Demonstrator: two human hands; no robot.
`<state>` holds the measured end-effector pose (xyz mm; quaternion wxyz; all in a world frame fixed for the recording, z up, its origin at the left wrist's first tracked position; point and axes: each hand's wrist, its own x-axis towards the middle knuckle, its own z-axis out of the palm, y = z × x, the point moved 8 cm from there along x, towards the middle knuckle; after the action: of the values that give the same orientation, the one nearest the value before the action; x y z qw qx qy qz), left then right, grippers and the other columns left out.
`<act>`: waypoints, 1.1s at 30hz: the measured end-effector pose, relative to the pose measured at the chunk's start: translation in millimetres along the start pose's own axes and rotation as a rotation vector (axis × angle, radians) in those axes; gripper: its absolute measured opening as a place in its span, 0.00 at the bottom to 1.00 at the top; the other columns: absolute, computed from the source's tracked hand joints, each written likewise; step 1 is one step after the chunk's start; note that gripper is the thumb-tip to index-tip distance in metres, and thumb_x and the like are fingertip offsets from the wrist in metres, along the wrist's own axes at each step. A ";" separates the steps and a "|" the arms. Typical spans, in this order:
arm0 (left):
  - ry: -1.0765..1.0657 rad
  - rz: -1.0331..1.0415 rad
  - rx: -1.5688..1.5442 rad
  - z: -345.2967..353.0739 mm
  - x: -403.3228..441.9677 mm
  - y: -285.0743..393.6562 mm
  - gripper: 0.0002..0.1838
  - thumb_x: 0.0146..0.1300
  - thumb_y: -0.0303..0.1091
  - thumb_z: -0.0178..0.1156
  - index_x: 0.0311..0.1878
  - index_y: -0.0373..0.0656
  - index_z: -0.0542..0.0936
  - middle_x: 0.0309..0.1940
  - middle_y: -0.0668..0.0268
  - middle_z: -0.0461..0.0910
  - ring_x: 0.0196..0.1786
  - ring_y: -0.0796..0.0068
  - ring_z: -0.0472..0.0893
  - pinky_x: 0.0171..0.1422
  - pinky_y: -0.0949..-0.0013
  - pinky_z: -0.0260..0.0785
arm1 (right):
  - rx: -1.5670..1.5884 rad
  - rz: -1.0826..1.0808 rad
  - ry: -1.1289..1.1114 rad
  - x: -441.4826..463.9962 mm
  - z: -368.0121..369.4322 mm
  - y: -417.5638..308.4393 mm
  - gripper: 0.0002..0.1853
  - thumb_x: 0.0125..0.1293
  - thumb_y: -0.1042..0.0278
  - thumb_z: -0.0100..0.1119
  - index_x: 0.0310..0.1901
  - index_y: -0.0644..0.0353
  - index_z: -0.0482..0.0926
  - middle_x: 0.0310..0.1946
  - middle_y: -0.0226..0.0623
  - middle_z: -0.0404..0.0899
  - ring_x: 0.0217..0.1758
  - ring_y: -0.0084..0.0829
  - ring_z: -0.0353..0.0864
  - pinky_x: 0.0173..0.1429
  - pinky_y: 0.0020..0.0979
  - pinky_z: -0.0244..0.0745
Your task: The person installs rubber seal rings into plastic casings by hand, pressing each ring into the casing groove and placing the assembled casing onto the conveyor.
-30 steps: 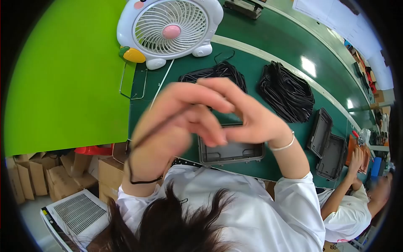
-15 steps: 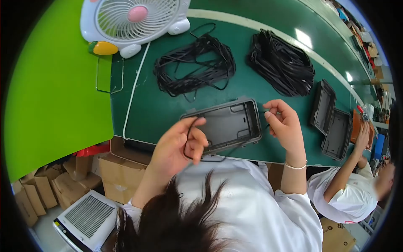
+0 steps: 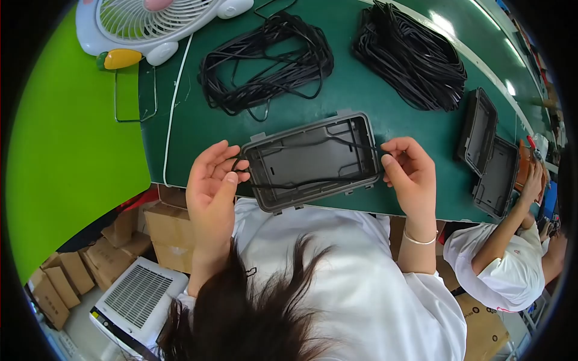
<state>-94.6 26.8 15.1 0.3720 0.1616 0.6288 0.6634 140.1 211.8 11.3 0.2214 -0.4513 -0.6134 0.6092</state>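
Observation:
A loop of thin black cord point(image 3: 313, 181) stretches over an open dark grey plastic box point(image 3: 301, 163) on the green table. At the box's left end, my left hand point(image 3: 215, 177) holds the cord with its fingers curled round it. My right hand point(image 3: 409, 171) pinches the cord's other end between thumb and finger, just past the box's right end. Beyond the box lie a loose coil of black cord point(image 3: 265, 66) and, to its right, a denser black bundle point(image 3: 412, 57).
A white fan point(image 3: 159, 21) stands at the upper left beside a green board point(image 3: 78, 138). Two more grey box parts point(image 3: 497, 174) lie at the right, near a co-worker's arm point(image 3: 509, 222). Cardboard boxes point(image 3: 168, 231) and a white vented appliance point(image 3: 135, 298) are below the table.
My hands have come down from above the box to its two ends. The cord, slack half a second ago, is now spread across the box. The view has shifted, with the coils higher in it.

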 end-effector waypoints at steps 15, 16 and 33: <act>-0.123 0.169 -0.011 12.6 -0.8 19.2 0.18 0.62 0.16 0.49 0.56 0.34 0.70 0.50 0.54 0.77 0.48 0.73 0.76 0.52 0.71 0.70 | 0.154 -0.296 -0.005 -12.2 -5.3 -15.4 0.08 0.58 0.87 0.54 0.38 0.68 0.76 0.32 0.31 0.70 0.28 0.18 0.69 0.30 0.17 0.67; -0.126 0.172 -0.016 15.0 -1.0 21.4 0.17 0.62 0.16 0.49 0.55 0.34 0.70 0.50 0.54 0.78 0.47 0.72 0.77 0.51 0.71 0.70 | 0.176 -0.308 0.004 -14.5 -6.7 -16.1 0.08 0.58 0.88 0.54 0.38 0.68 0.76 0.32 0.32 0.70 0.28 0.18 0.69 0.31 0.18 0.67; -0.357 0.181 -0.083 62.7 -6.6 45.5 0.15 0.64 0.15 0.48 0.53 0.32 0.72 0.47 0.51 0.79 0.44 0.72 0.80 0.51 0.70 0.74 | -0.235 -0.418 0.080 -18.9 -17.4 -14.6 0.09 0.54 0.86 0.58 0.37 0.65 0.76 0.32 0.35 0.75 0.30 0.24 0.72 0.33 0.22 0.69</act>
<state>-60.6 70.0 70.1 0.4227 0.3172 0.5078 0.6803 159.6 207.9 33.1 0.3128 -0.3610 -0.7507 0.4564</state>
